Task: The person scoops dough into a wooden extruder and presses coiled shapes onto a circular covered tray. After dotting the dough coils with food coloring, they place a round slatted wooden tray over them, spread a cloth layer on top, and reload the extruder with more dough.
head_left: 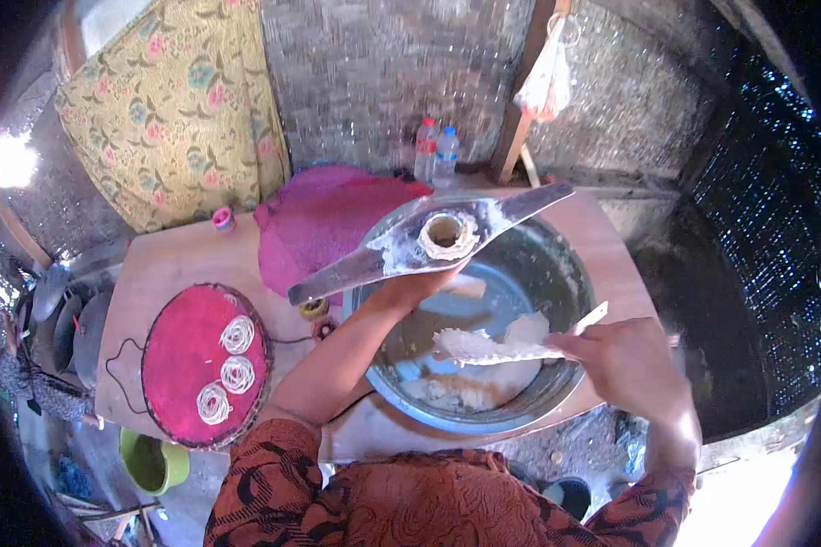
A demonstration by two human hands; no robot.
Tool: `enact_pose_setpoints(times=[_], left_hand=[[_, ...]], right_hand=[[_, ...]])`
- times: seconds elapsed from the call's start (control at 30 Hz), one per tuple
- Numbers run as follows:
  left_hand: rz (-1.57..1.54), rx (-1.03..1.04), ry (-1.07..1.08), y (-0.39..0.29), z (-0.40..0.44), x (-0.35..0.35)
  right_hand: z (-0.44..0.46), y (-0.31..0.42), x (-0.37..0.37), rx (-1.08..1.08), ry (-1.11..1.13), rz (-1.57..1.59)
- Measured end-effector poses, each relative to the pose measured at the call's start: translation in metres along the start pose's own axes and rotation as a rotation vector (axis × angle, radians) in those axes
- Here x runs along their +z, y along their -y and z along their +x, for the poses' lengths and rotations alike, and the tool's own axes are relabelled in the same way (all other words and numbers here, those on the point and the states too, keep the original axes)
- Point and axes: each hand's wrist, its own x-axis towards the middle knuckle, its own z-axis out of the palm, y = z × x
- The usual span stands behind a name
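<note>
Dough point(483, 347) rests on the flat spatula point(593, 318) clasped by the right hand point(631, 365), above the basin point(483, 426); excess tilt could shed the load. Left hand point(431, 283) grasps the winged press point(337, 277) from below, fingers hidden; a slack hold could tip its opening point(445, 232), causing spillage.

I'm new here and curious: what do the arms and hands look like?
They're a person's, not mechanical. Rust-brown fabric sleeves with dark curving patterns stop short of the bare wrists. The right hand wears no glove; the left hand is mostly hidden.
</note>
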Motion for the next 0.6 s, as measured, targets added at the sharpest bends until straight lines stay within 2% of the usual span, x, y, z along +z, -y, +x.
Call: enact_pose_setpoints(times=[0.07,0.1,0.13,0.17,0.23,0.3,0.33,0.37,0.47,0.53,0.6], left_hand=[[-0.118,-0.073,0.069,-0.002,0.013,-0.004],[-0.165,-0.114,0.106,-0.01,0.026,-0.012],[-0.328,-0.284,0.145,-0.024,0.045,-0.025],[-0.376,-0.207,-0.024,-0.029,0.058,-0.028],[-0.57,-0.115,-0.133,-0.039,0.088,-0.04],[-0.21,0.216,-0.24,-0.047,0.12,-0.06],[-0.219,0.246,-0.258,-0.057,0.137,-0.07],[-0.185,0.172,-0.217,-0.07,0.148,-0.082],[-0.313,0.329,-0.329,-0.08,0.173,-0.09],[-0.187,0.274,-0.176,-0.087,0.178,-0.107],[-0.175,0.312,-0.13,-0.087,0.177,-0.116]], right_hand=[[-0.02,-0.002,-0.035,0.032,-0.084,-0.007],[-0.031,-0.001,-0.052,0.1,-0.201,0.041],[-0.042,-0.002,-0.064,0.165,-0.32,0.09],[-0.053,-0.004,-0.071,0.187,-0.478,0.185],[-0.072,0.001,-0.084,0.297,-0.686,0.245],[-0.089,0.003,-0.092,0.379,-0.722,0.206],[-0.088,0.007,-0.092,0.442,-0.84,0.208],[-0.087,0.009,-0.09,0.504,-0.958,0.212],[-0.089,0.007,-0.084,0.511,-0.951,0.243],[-0.097,0.005,-0.091,0.516,-0.934,0.309],[-0.104,0.0,-0.106,0.623,-0.678,0.302]])
